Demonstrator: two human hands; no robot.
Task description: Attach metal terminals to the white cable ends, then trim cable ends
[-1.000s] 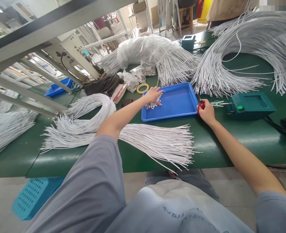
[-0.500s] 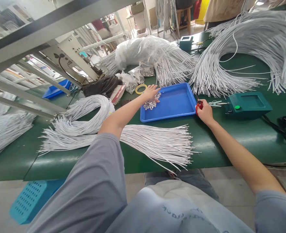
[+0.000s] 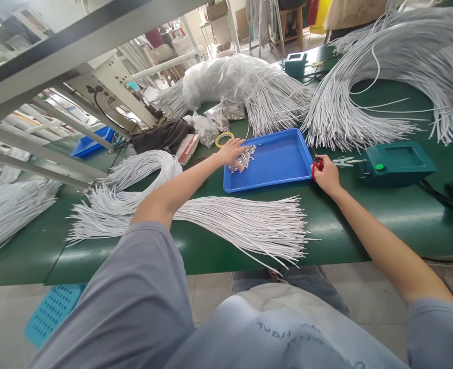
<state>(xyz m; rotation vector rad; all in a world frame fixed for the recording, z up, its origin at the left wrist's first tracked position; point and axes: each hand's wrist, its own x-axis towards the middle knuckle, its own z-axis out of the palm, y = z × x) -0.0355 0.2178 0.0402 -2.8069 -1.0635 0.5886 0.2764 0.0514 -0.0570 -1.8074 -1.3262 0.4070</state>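
The left hand [image 3: 232,152] lies unclenched, fingers spread over small metal terminals [image 3: 248,158] at the left end of the blue plastic tray [image 3: 280,160]; the right hand [image 3: 328,175] grips red-handled scissors [image 3: 317,166] beside the tray's right edge, on the green surface [image 3: 337,225], with white cables [image 3: 249,223] nearer the person

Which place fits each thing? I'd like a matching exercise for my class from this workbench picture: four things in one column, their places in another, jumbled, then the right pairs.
Things
1. small metal pieces
2. red-handled tool
3. yellow ring
4. turquoise perforated basket

Places
A. below the level of the green table, at the picture's lower left
B. in the right hand
C. in the blue tray, at the left hand
D. on the table, beside the plastic bags

Right pairs: 1-C, 2-B, 3-D, 4-A
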